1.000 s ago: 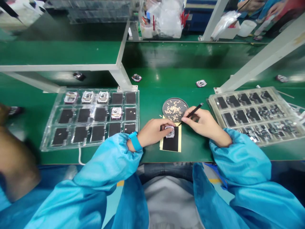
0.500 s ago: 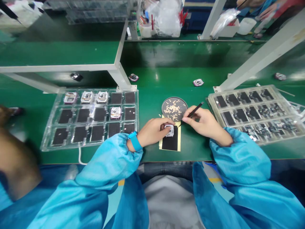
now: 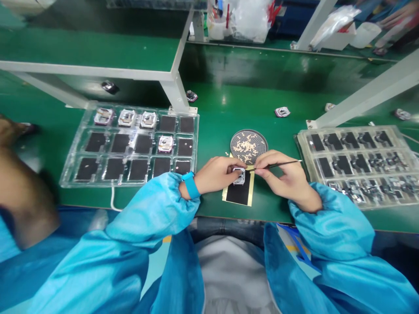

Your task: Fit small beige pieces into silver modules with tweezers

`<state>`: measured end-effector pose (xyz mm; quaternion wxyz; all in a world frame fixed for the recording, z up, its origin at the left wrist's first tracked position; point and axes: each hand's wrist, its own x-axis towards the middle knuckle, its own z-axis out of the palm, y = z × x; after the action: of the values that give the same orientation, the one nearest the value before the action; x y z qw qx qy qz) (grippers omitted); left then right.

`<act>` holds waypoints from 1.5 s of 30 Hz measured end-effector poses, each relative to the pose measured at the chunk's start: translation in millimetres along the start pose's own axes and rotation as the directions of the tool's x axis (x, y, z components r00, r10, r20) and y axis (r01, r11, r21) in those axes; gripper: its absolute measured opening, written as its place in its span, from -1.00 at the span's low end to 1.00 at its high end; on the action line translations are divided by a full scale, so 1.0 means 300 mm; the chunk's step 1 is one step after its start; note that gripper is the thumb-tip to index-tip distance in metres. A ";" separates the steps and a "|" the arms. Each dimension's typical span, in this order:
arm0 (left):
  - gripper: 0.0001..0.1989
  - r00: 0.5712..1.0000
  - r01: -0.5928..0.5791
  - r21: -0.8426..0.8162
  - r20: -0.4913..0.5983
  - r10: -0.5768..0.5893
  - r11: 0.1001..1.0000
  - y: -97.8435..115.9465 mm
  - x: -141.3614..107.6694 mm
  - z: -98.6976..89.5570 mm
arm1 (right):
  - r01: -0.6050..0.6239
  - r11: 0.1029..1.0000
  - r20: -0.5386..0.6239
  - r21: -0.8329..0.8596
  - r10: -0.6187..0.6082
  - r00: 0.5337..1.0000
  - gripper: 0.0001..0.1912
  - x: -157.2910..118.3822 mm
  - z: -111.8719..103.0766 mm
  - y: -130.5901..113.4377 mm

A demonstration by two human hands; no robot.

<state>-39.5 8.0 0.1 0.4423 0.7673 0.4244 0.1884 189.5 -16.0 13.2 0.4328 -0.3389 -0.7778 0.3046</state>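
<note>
My left hand [image 3: 220, 173], with a blue wristband, grips the left edge of a small white watch-like case [image 3: 239, 176]. That case rests on a black pad [image 3: 238, 194] with pale yellow edges. Between the fingers of my right hand [image 3: 283, 174] are thin black tweezers [image 3: 279, 165], their tip pointing left and close to the case's right side; whether it touches I cannot tell. Just behind both hands sits a round dark perforated dish [image 3: 249, 136] holding many tiny beige pieces.
A clear compartment tray [image 3: 129, 187] with several cases lies left; another tray [image 3: 304, 152] of small metallic parts lies right. Loose cases, one by the back [image 3: 282, 112], dot the green bench. White shelf posts [image 3: 176, 93] rise at both sides. Another person's arm [image 3: 26, 192] is at far left.
The tweezers have swung from a steep slant to nearly level, tip now at the case. My left hand keeps hold of the case. The whole view has shifted and tilted slightly.
</note>
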 end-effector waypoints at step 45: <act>-0.63 0.999 0.034 -0.007 0.015 -0.034 0.999 -0.012 -0.004 -0.003 | -0.095 0.995 0.051 0.035 0.093 0.994 -0.91 -0.004 0.003 0.009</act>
<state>-42.5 8.4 -2.5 0.4515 0.7595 0.4336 0.1769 190.1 -15.5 10.1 0.4051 -0.3593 -0.7655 0.3475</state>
